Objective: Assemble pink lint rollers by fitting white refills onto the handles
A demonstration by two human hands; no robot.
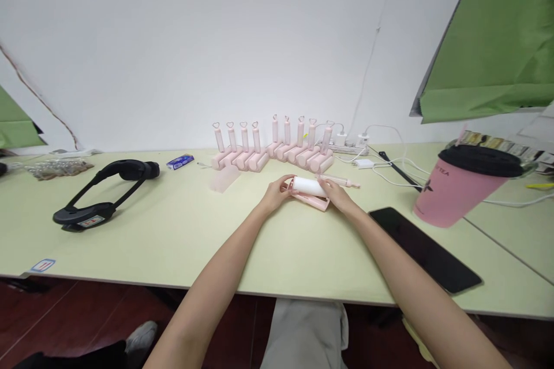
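My left hand [276,193] is closed round the left end of a pink lint roller case [319,202], lifted or resting just above the table. A white sticky roll [308,186] lies along the case's upper side. At the right end, my right hand [338,196] pinches the white roll, with its thumb and fingers about it. Just behind that hand lies a clear handle with pink ends [341,181]. Farther back stand several pink lint rollers [298,153], their clear handles upright and topped with heart-shaped loops. My fingers partly cover both ends of the roll.
A black headset [108,207] and a blue packet [180,161] sit to the left. A translucent pink sheet [225,179] lies near the rollers. On the right are a black phone [426,248], a tilted-looking pink cup [459,190], white cables and a power strip [350,149].
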